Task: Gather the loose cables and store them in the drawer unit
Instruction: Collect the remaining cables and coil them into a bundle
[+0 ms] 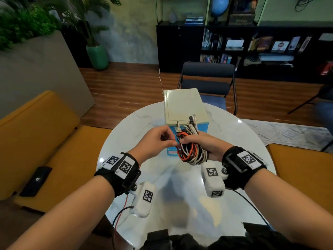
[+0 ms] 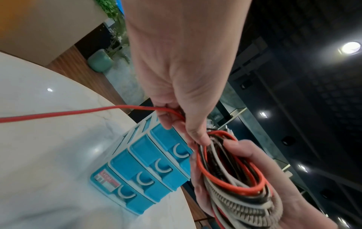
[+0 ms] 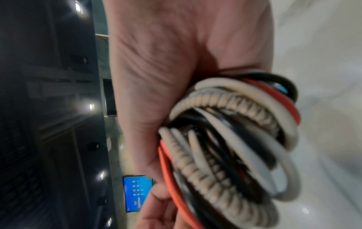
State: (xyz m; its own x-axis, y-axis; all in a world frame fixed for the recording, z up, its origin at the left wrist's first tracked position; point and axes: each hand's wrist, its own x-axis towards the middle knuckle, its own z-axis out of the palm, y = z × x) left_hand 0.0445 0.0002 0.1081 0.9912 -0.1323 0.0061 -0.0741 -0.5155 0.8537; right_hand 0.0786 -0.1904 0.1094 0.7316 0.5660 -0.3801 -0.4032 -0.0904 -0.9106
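Note:
My right hand (image 1: 207,144) grips a coiled bundle of cables (image 1: 191,150), orange, white, black and braided, with several plugs sticking up from the top. In the right wrist view the bundle (image 3: 235,139) fills my palm. My left hand (image 1: 167,139) touches the bundle's left side and pinches one strand. In the left wrist view the left hand (image 2: 176,120) pinches a red strand (image 2: 78,111) that runs off to the left edge. Right behind both hands the drawer unit (image 1: 183,105) stands on the table, cream-topped, with its blue drawers (image 2: 141,167) all pushed in.
The round white marble table (image 1: 243,141) has yellow sofa seats to its left (image 1: 45,132) and right (image 1: 302,168). A black device (image 1: 36,181) lies on the left seat. A dark chair (image 1: 207,78) stands behind the table, before a bookshelf.

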